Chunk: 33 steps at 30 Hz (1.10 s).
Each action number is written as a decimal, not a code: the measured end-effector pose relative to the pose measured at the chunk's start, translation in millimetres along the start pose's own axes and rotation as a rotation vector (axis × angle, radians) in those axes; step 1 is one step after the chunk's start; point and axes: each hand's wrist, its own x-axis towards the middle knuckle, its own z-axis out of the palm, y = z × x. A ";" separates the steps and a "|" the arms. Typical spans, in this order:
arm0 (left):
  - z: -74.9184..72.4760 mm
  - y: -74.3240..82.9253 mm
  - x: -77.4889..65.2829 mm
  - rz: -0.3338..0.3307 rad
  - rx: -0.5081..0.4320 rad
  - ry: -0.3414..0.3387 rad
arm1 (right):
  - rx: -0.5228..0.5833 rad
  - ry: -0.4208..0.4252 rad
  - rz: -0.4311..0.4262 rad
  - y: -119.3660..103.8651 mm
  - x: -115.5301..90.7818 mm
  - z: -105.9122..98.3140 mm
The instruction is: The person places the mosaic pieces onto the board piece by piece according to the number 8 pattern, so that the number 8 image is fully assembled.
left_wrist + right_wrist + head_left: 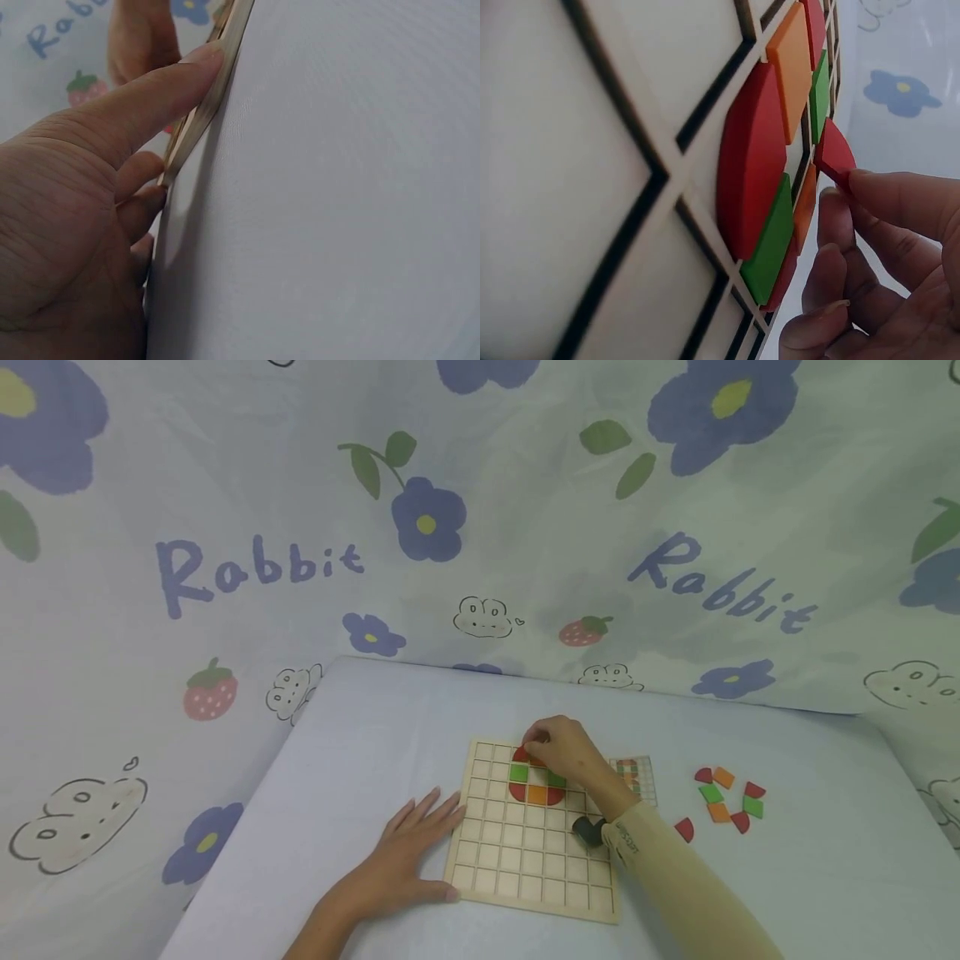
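A wooden grid board (pixel 510 860) lies on the table with a ring of red, green and orange tiles near its far edge. Between thumb and fingertips, my right hand (pixel 567 750) pinches a red quarter-circle tile (pixel 835 152), tilted at the ring's far left corner. Beside it in the right wrist view are a green square (pixel 820 97) and an orange square (pixel 805 210). Spread fingers of my left hand (pixel 405 853) rest along the board's left side, the thumb touching its near left corner; the left wrist view shows that thumb on the wooden edge (pixel 214 90).
Right of the board, partly behind my right forearm, lies a pattern card (pixel 641 781). Several loose tiles form a rough ring farther right, including an orange square (pixel 723 777), with a red quarter-circle (pixel 684 829) apart from them. A patterned curtain (pixel 480 560) hangs behind the table.
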 end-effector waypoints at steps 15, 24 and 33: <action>-0.5 2.4 1.3 -0.002 0.000 0.000 | -0.224 -0.045 -0.086 -5.7 6.6 0.8; 0.9 0.9 1.7 0.004 0.007 0.002 | -0.336 -0.072 -0.140 -10.0 5.3 4.7; 0.9 0.3 2.2 0.001 0.021 0.001 | -0.343 -0.053 -0.240 -7.9 -1.3 6.1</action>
